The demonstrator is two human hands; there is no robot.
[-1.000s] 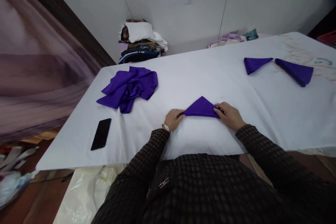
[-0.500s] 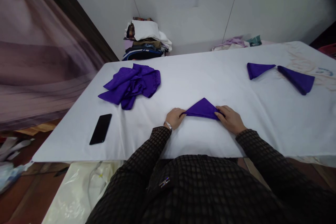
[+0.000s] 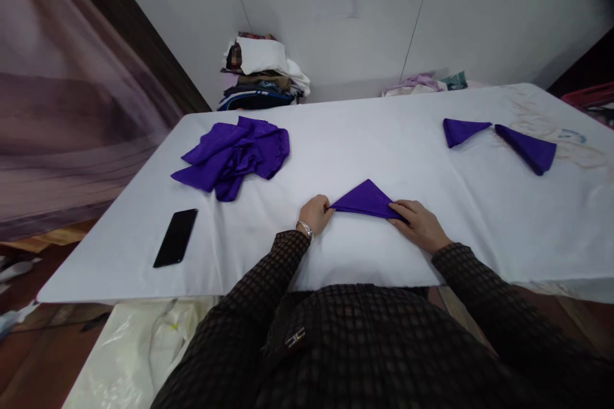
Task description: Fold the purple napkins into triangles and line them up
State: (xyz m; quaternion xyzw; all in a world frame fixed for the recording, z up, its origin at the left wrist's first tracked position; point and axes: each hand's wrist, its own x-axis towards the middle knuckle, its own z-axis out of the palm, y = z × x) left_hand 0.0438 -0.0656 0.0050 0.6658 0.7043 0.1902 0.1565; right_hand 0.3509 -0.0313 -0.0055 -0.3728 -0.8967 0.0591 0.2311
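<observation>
Table centre: folded triangle of smooth purple cloth, layered along its long near edge, flat on the white, lightly creased tablecloth, apex pointing away from you.
Left corner: your left hand is closed on it, tip pinched between thumb and fingers.
Right corner: your right hand has it gripped, fingers over the top, thumb at the near edge.
Table left: crumpled, soft-folded purple cloth heap; flat black rectangular phone nearer you.
Table right: two narrow purple folded wedges, tips nearly meeting.
Vs 1 s ago: you're on the same two corners; right fingers look straighter; heap, phone, wedges haven't moved on the tablecloth.
</observation>
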